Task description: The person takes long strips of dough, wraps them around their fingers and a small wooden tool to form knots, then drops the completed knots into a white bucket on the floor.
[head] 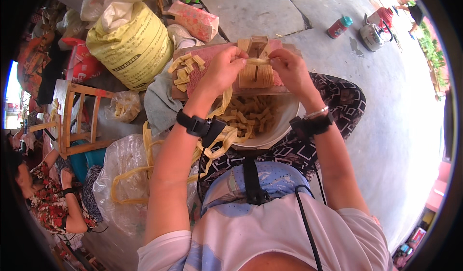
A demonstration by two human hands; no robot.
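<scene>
My left hand and my right hand pinch a pale yellow fibrous strip, which spans the short gap between them. It lies across a thin dark metal piece on a wooden block; whether this is a rod or a blade I cannot tell. The block sits on a board with a reddish cover. Short cut-looking yellow pieces are heaped at the board's left. More strip hangs below my left hand. Under the board, a white tub holds many similar pieces.
Loose strip trails over a clear plastic bag at left. Beyond are a wooden chair, a small bag of pieces and a full yellow sack. Another person sits at far left. A flask and metal kettle stand upper right.
</scene>
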